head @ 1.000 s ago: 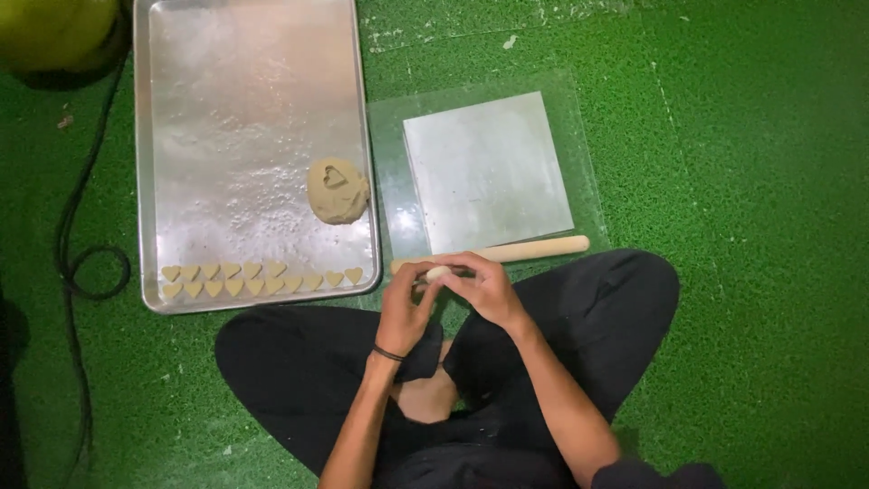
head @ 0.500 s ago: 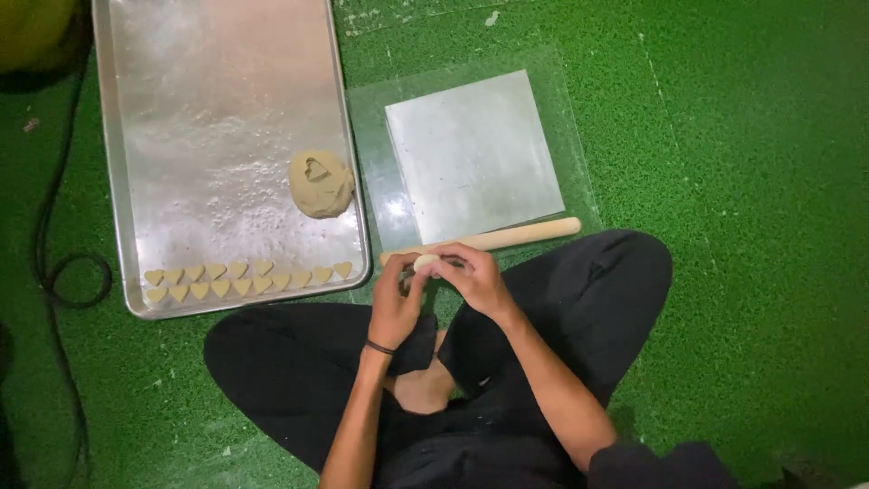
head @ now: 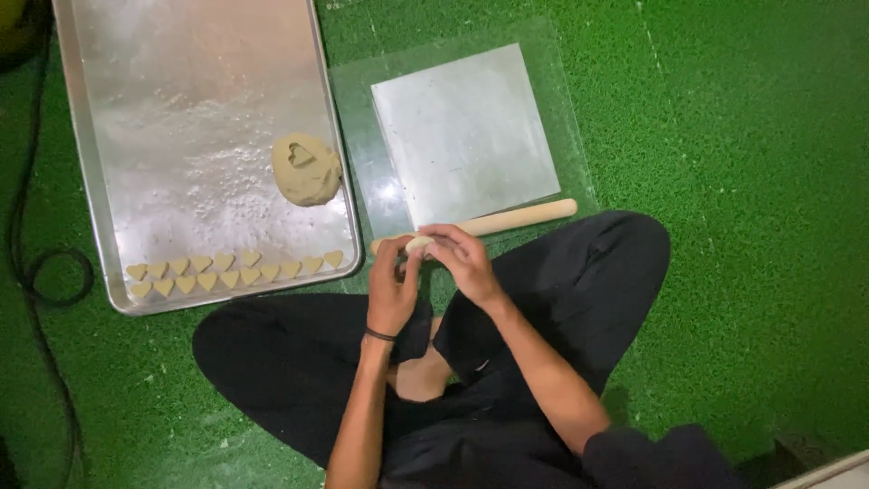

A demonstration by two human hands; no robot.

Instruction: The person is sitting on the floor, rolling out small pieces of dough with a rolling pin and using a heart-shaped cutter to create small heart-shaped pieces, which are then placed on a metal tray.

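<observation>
Green turf covers the floor, and a person in black trousers sits cross-legged on it, seen from above. Both hands meet just in front of the knees. The left hand, with a dark band at the wrist, and the right hand pinch a small pale dough piece between their fingertips, fingers curled close around it; its shape is too small to tell.

Just beyond the hands lies a wooden rolling pin, partly hidden by them, resting at the near edge of a clear plastic sheet. A square grey board lies on that sheet.

To the left of the sheet, touching or nearly so, sits a large metal tray dusted with flour. A dough lump with a heart-shaped hollow pressed in its top lies near the tray's right edge. Along the tray's near edge are two rows of small heart-shaped dough cutouts.

A black cable loops on the turf beside the tray's left edge.
</observation>
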